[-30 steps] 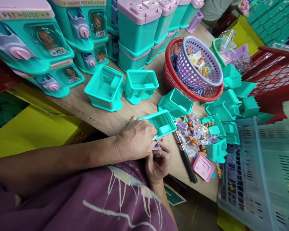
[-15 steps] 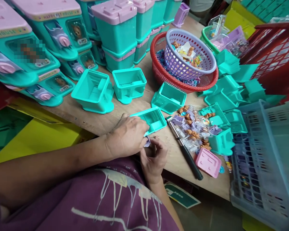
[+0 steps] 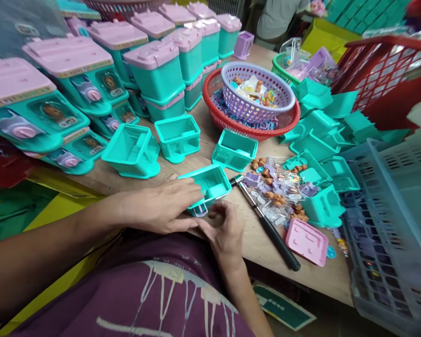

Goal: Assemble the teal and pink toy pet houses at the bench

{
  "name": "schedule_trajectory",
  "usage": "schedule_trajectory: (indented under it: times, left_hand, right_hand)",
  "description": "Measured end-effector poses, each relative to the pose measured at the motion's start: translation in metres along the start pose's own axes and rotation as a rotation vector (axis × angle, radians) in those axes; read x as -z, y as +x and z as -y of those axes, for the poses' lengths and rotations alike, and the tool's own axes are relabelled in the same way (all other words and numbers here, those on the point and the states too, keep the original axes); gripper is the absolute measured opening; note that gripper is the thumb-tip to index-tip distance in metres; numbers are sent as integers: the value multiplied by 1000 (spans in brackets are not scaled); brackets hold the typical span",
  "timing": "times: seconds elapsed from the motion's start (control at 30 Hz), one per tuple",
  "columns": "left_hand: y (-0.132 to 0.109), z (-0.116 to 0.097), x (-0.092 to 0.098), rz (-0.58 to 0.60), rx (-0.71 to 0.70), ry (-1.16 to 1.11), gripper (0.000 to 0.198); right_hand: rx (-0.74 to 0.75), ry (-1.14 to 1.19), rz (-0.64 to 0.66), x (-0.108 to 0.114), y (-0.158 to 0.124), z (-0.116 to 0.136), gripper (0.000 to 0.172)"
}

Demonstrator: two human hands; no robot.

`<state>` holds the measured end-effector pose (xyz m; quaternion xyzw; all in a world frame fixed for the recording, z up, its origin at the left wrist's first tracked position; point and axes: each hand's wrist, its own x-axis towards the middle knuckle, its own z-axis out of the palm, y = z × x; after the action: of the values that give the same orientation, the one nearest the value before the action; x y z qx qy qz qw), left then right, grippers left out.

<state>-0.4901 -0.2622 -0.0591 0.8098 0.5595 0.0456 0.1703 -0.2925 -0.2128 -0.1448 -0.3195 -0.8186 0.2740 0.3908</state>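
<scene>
At the near table edge lies a small teal plastic box point(image 3: 216, 181), tilted, its open top facing me. My left hand point(image 3: 164, 203) lies over its left end with the fingers closed on the wall. A small purple piece point(image 3: 200, 209) sits at the box's near side, partly hidden by my fingers. My right hand point(image 3: 228, 229) is curled against the near side, thumb toward the left hand; its fingertips are partly hidden. Just to the right lies a black-handled screwdriver-like tool point(image 3: 268, 224) with a metal shaft.
Several open teal boxes point(image 3: 133, 150) stand behind my hands. Lidded toy boxes point(image 3: 154, 70) are stacked at left. A purple basket point(image 3: 256, 110) sits in a red basket point(image 3: 210, 114). Small brown figures and clear parts point(image 3: 275, 196), a pink lid point(image 3: 307, 241) and a blue crate point(image 3: 379, 187) are at right.
The view has shifted slightly. My left hand has moved back from the purple piece and flattened over the box's left end. The purple piece now shows at the box's near side.
</scene>
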Motion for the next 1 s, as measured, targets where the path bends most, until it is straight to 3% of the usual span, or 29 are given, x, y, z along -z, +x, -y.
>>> schedule_trajectory:
  times: [0.1,0.17,0.27,0.4,0.73,0.87,1.0]
  left_hand:
    - [1,4,-4,-7,-20,99,48]
    - [6,5,-7,-39,-21,191,45]
    - [13,6,-11,-62,-30,291,39]
    - [16,8,-10,-45,-50,263,31]
    - [19,15,-12,-13,-76,260,27]
    - [19,27,-14,-71,-182,241,29]
    - [19,32,-10,-39,-228,298,39]
  right_hand:
    - [189,-224,73,23,17,0,52]
    - [349,-348,213,33,34,2,58]
    - [526,-383,475,36,61,4,44]
    - [601,-356,644,30,83,4,23]
    - [615,-412,626,25,80,0,27]
    - [565,-336,663,24,82,-4,32]
    - [574,-338,689,21,83,-4,39]
